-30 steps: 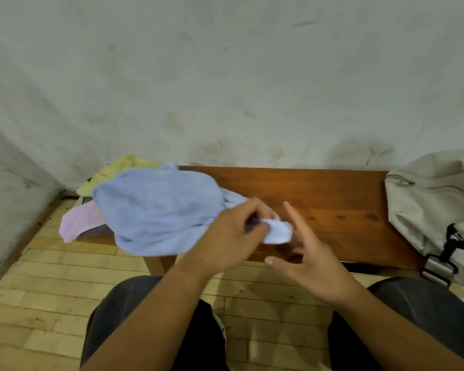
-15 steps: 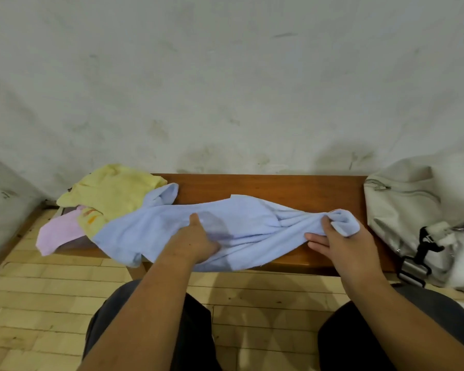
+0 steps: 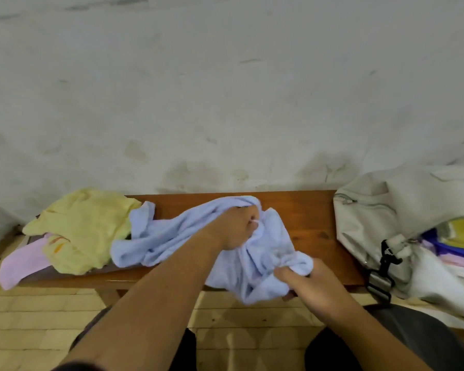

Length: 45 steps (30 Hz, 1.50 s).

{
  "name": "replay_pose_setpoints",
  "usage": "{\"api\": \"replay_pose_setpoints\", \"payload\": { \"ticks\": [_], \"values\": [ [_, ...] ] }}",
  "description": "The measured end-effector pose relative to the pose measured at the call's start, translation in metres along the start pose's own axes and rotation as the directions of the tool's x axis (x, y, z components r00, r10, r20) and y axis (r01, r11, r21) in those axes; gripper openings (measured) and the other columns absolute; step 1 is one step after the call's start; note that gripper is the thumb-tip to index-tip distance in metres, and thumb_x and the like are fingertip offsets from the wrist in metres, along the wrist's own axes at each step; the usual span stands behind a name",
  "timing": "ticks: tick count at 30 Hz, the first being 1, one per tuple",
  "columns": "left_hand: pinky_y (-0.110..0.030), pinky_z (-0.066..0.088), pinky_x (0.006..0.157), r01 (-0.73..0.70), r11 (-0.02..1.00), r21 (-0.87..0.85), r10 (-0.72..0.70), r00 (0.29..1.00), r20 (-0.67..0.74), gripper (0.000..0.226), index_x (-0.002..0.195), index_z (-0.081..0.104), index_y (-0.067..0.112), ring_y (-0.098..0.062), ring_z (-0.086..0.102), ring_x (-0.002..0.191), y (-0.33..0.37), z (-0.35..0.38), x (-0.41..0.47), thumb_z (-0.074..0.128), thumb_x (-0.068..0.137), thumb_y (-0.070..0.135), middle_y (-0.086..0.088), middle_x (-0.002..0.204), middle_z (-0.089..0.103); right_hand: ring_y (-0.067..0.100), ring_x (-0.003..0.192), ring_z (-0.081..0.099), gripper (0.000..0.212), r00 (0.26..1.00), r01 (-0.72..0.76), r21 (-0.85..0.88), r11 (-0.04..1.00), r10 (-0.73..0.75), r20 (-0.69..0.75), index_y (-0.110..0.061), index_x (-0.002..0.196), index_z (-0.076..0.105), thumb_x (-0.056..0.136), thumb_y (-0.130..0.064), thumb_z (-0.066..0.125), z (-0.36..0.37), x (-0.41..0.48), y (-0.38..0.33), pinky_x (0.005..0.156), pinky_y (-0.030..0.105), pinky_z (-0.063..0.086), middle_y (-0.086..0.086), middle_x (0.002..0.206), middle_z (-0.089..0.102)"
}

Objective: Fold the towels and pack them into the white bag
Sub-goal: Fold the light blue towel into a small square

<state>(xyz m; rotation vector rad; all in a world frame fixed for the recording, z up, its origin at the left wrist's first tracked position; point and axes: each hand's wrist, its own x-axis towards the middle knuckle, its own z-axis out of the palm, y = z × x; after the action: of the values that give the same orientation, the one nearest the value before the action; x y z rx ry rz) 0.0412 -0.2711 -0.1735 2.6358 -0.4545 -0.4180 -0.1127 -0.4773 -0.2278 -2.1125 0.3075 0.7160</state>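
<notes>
A light blue towel [image 3: 172, 236] lies crumpled across the middle of the wooden bench [image 3: 311, 223]. My left hand [image 3: 236, 228] grips a bunch of it near the bench's far edge. At the front edge my right hand [image 3: 311, 282] holds another bunched part, and some of the cloth hangs over the edge. A yellow towel [image 3: 86, 223] and a pink towel [image 3: 22, 263] lie heaped at the bench's left end. The white bag [image 3: 373, 226] stands open at the right end, with folded towels [image 3: 456, 242] showing inside it.
A plastered wall [image 3: 225, 103] rises directly behind the bench. Pale wooden floorboards [image 3: 38, 325] run under it. My knees in dark trousers [image 3: 402, 341] sit close in front. A black strap buckle [image 3: 386, 263] hangs on the bag's near side.
The blue towel, stretched flat half a second ago, is bunched again. My left hand has moved right and further back, gathering cloth; my right hand has pulled its end nearer the front edge.
</notes>
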Motion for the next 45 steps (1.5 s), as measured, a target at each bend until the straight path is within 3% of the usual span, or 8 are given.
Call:
{"api": "replay_pose_setpoints", "payload": {
  "ticks": [1, 5, 10, 14, 22, 30, 34, 45],
  "values": [
    [-0.018, 0.041, 0.075, -0.062, 0.998, -0.024, 0.063, 0.997, 0.036, 0.02, 0.11, 0.061, -0.005, -0.022, 0.059, 0.087, 0.007, 0.01, 0.006, 0.048, 0.104, 0.009, -0.022, 0.106, 0.064, 0.005, 0.07, 0.067, 0.026, 0.953, 0.207, 0.182, 0.961, -0.24, 0.183, -0.022, 0.077, 0.072, 0.099, -0.016, 0.06, -0.009, -0.006, -0.018, 0.069, 0.022, 0.054, -0.004, 0.075, 0.074],
    [-0.033, 0.044, 0.105, -0.234, 0.972, -0.026, 0.23, 0.967, -0.11, 0.05, 0.149, 0.039, 0.022, -0.02, 0.051, 0.127, 0.013, 0.019, 0.0, 0.051, 0.101, 0.029, -0.004, 0.145, 0.049, 0.02, 0.09, 0.071, 0.014, 0.899, 0.413, 0.274, 0.869, -0.437, 0.032, -0.016, 0.099, 0.078, 0.097, -0.026, 0.067, -0.016, -0.011, -0.046, 0.079, 0.037, 0.059, 0.003, 0.095, 0.076],
    [-0.045, 0.039, 0.109, 0.28, 0.96, 0.028, -0.265, 0.935, -0.235, 0.067, 0.152, 0.031, 0.024, -0.033, 0.041, 0.136, -0.044, 0.021, -0.048, 0.045, 0.092, 0.048, -0.01, 0.151, 0.041, 0.017, 0.077, 0.061, 0.05, 0.911, 0.386, 0.248, 0.888, -0.41, 0.051, -0.002, 0.103, 0.067, 0.092, -0.051, 0.062, -0.01, -0.007, -0.047, 0.071, 0.036, 0.053, 0.023, 0.097, 0.067],
    [-0.052, 0.021, 0.121, 0.481, 0.869, 0.114, -0.478, 0.877, -0.056, 0.082, 0.159, 0.008, 0.028, -0.037, 0.009, 0.151, -0.053, 0.026, -0.063, 0.042, 0.094, 0.064, -0.009, 0.167, 0.005, 0.011, 0.085, 0.066, 0.031, 0.887, 0.442, 0.251, 0.861, -0.462, 0.025, -0.018, 0.096, 0.074, 0.099, -0.045, 0.059, -0.004, -0.013, -0.057, 0.076, 0.028, 0.051, 0.003, 0.092, 0.073],
    [-0.043, 0.011, 0.125, 0.12, 0.909, 0.399, -0.02, 0.969, -0.245, 0.069, 0.162, 0.007, 0.022, -0.023, 0.001, 0.156, -0.044, -0.011, 0.02, 0.042, 0.102, 0.032, -0.002, 0.169, 0.001, 0.011, 0.098, 0.069, 0.058, 0.872, 0.43, 0.328, 0.841, -0.481, 0.091, -0.025, 0.1, 0.075, 0.08, -0.076, 0.057, 0.004, -0.011, -0.061, 0.088, 0.029, 0.056, -0.006, 0.098, 0.075],
    [-0.012, 0.043, 0.075, 0.001, 0.919, -0.395, -0.053, 0.991, -0.121, 0.032, 0.121, 0.054, 0.046, 0.005, 0.06, 0.099, 0.034, -0.031, -0.074, 0.048, 0.094, 0.061, 0.023, 0.112, 0.063, 0.019, 0.093, 0.076, 0.042, 0.963, 0.262, 0.619, 0.74, -0.242, -0.118, -0.02, 0.096, 0.076, 0.094, -0.054, 0.052, -0.002, -0.006, -0.079, 0.094, 0.044, 0.059, 0.002, 0.094, 0.08],
    [-0.016, 0.042, 0.097, -0.157, 0.984, -0.087, 0.147, 0.983, -0.106, 0.075, 0.145, 0.029, 0.051, 0.008, 0.042, 0.123, 0.031, -0.001, -0.132, 0.069, 0.083, 0.059, 0.032, 0.134, 0.042, 0.014, 0.104, 0.073, 0.048, 0.922, 0.314, 0.645, 0.697, -0.385, -0.033, -0.03, 0.099, 0.079, 0.09, -0.06, 0.043, -0.003, -0.013, -0.089, 0.096, 0.036, 0.055, -0.003, 0.105, 0.079],
    [-0.031, 0.049, 0.065, -0.169, 0.976, -0.138, 0.14, 0.97, -0.196, 0.005, 0.092, 0.073, 0.023, -0.008, 0.061, 0.075, -0.02, 0.017, -0.15, 0.068, 0.093, 0.024, 0.011, 0.081, 0.069, 0.001, 0.095, 0.067, 0.024, 0.838, 0.541, 0.171, 0.824, -0.545, -0.029, -0.033, 0.116, 0.068, 0.094, -0.022, 0.067, 0.013, -0.033, -0.085, 0.082, 0.019, 0.054, -0.01, 0.101, 0.074]
  ]
}}
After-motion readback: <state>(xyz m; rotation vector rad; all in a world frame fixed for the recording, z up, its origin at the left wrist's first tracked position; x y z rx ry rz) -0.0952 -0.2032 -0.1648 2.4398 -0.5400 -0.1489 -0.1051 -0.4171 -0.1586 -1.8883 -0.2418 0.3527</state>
